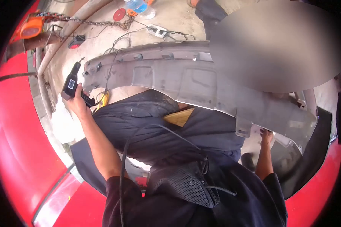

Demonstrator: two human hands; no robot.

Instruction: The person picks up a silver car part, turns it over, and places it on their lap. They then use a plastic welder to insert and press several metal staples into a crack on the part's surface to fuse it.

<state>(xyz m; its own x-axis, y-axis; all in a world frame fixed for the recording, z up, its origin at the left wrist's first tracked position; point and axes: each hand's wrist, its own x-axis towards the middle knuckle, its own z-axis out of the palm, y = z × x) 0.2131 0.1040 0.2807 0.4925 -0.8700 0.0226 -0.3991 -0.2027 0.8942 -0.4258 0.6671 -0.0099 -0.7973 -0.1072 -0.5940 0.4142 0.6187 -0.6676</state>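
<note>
In my left hand (78, 103) is a black pistol-shaped tool (70, 86) with a small lit display and a thin metal tip pointing up; it looks like a plastic welding gun. Its tip is close to the left end of a grey car bumper (166, 77), which lies inner side up across my lap. My right hand (266, 136) is at the bumper's near edge on the right, its fingers curled against it and partly hidden. Just below the tool lies a yellow-and-black object (104, 99).
A power strip (157, 31) with plugged-in cables lies beyond the bumper. An orange chain hoist (32, 26), a water bottle (138, 6) and a red disc (119, 14) are at the back. Red car panels (15, 136) flank me. A blurred patch covers the upper right.
</note>
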